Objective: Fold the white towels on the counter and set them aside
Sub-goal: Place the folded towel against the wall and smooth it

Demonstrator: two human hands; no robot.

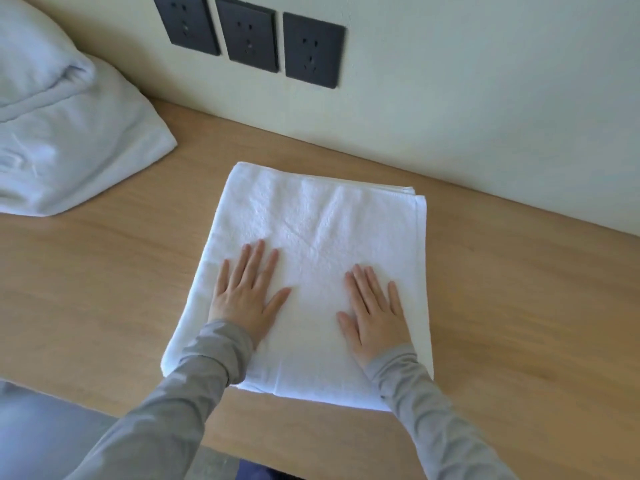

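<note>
grey sleeves (194, 372) are seen nearest, reaching over the wooden tabletop (104, 282). the left hand (247, 292) and right hand (375, 313) are laid flat, palms down, fingers (258, 261) spread wide, nothing gripped. under them and beyond the fingertips a folded white towel (311, 220) is spread. further off, left of the fingers, unfolded white towels (69, 126) are heaped. three dark wall sockets (249, 32) are set farthest away.
</note>
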